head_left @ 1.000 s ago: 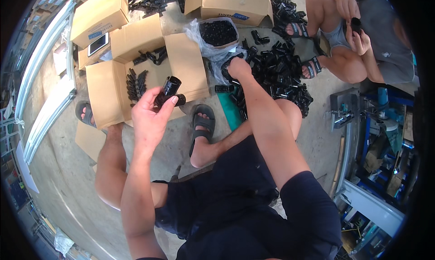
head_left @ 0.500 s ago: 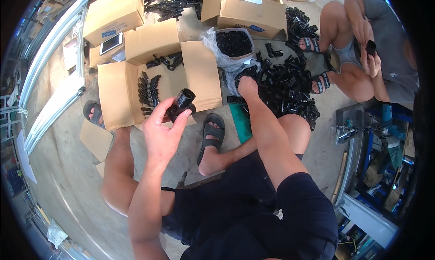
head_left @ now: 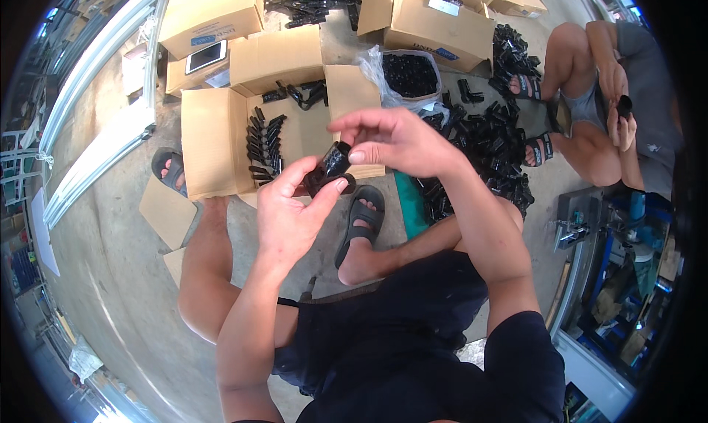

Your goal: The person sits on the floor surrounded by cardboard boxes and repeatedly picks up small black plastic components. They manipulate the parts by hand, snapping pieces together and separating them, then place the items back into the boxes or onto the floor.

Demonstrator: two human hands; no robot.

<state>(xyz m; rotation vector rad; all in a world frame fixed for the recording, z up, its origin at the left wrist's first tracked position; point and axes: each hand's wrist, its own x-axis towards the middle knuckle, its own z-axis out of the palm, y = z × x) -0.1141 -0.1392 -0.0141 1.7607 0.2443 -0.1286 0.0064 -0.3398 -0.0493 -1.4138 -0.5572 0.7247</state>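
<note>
My left hand point(head_left: 284, 220) is closed around a black plastic pipe fitting point(head_left: 333, 162), tilted with its open end up and to the right. My right hand point(head_left: 405, 144) is at that open end, thumb at the rim and fingers curled over it. Whatever small piece its fingertips may hold is hidden. Just beyond the hands stands an open cardboard box point(head_left: 214, 139) with black fittings point(head_left: 267, 143) lined up in a row inside. A plastic-lined carton point(head_left: 438, 73) of small black pieces is farther off, beside a loose pile of black fittings point(head_left: 479, 146).
Another person point(head_left: 649, 91) sits at the right, holding a black fitting point(head_left: 625, 104). More cartons point(head_left: 439, 32) and a heap of fittings point(head_left: 313, 6) lie at the back. A white tablet point(head_left: 206, 56) rests on a box. White metal frames point(head_left: 103, 157) lean at left; a tool cart point(head_left: 627, 275) stands right.
My right hand has come from the bag beside the carton of small pieces over to the fitting in my left hand. The view has shifted slightly, moving the scene to the right.
</note>
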